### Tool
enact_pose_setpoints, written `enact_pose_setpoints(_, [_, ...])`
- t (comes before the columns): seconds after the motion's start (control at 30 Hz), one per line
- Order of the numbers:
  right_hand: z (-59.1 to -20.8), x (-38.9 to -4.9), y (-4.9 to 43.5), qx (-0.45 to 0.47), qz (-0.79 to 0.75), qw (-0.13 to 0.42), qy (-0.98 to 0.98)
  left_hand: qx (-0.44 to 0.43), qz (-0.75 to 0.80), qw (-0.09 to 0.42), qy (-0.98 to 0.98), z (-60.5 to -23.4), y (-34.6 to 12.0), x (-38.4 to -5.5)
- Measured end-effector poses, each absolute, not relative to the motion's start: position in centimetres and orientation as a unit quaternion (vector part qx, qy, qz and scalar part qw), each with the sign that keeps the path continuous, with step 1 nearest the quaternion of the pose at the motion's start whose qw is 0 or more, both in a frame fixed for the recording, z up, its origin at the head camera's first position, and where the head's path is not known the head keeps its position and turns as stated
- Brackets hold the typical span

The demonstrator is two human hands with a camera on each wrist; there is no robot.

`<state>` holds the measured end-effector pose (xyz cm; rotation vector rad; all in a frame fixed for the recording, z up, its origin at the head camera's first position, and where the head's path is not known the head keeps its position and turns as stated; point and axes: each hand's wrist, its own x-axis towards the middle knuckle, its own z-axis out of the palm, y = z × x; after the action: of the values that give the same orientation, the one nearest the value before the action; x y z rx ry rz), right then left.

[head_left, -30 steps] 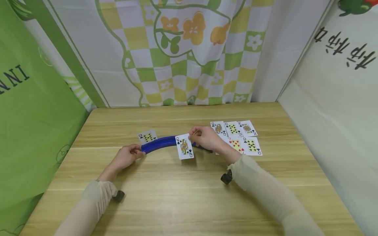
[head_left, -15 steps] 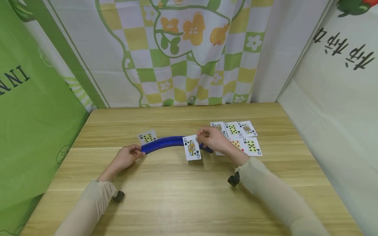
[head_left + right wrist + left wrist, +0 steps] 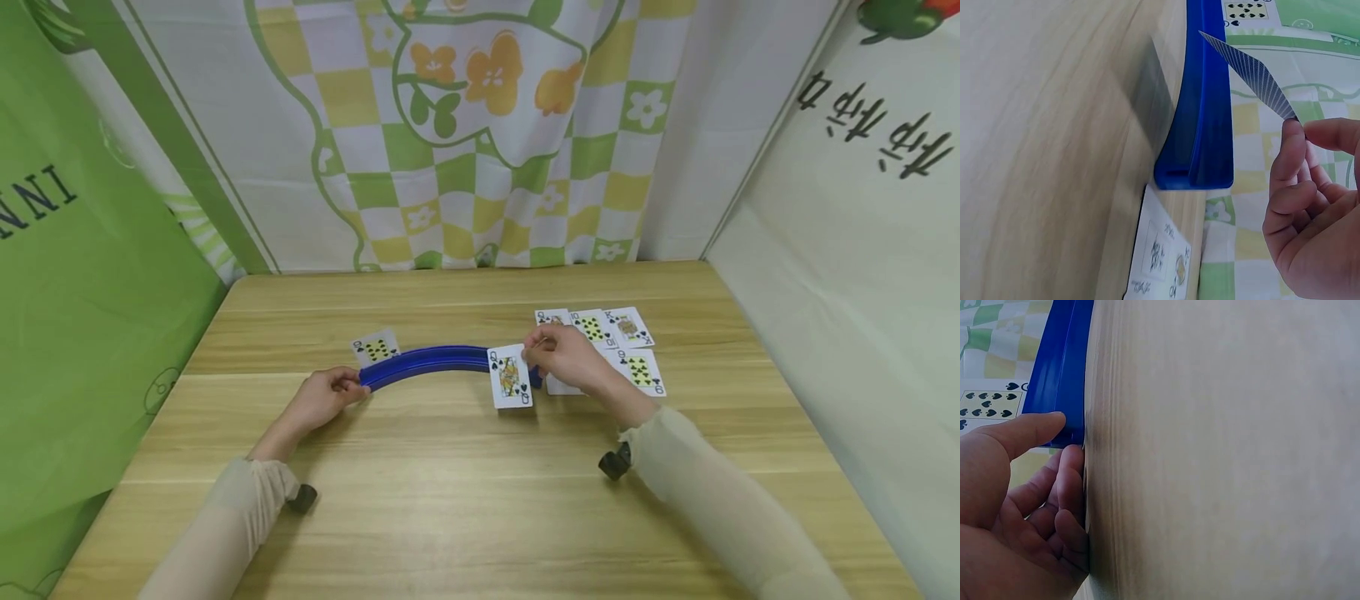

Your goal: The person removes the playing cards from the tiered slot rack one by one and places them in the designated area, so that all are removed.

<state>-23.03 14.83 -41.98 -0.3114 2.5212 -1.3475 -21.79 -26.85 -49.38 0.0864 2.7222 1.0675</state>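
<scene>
A long, curved blue playing card holder [image 3: 435,360] lies across the middle of the table. My left hand [image 3: 318,404] pinches its left end; in the left wrist view the thumb [image 3: 1041,428] presses on the blue surface. Between thumb and fingertips of my right hand [image 3: 566,354] is a queen of spades card [image 3: 512,379], its face toward the head camera, in front of the holder's right end. The right wrist view shows this card's patterned back [image 3: 1254,75], raised clear of the holder. A nine of spades [image 3: 377,348] shows behind the holder's left part, its lower edge hidden.
Several face-up cards lie in two rows at the right, including a ten [image 3: 590,327], a king [image 3: 627,326] and a nine [image 3: 639,371]. My right hand partly covers a queen [image 3: 552,317]. A patterned curtain [image 3: 487,192] hangs behind the wooden table [image 3: 420,500].
My right hand has carried the queen of spades rightward along the holder, toward its right end. The left hand and the holder stay where they were.
</scene>
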Motion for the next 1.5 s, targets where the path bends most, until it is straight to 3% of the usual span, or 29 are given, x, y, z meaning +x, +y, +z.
enact_pose_setpoints(1.07, [-43.2, -20.2, 20.9, -0.075, -0.431, 0.137, 0.889, 0.031, 0.365, 0.103, 0.925, -49.2, -26.8, -21.6])
enact_pose_setpoints(1.5, [-44.1, -19.5, 22.0, -0.057, -0.416, 0.177, 0.89, 0.033, 0.363, 0.102, 0.926, -49.3, -26.8, -21.7])
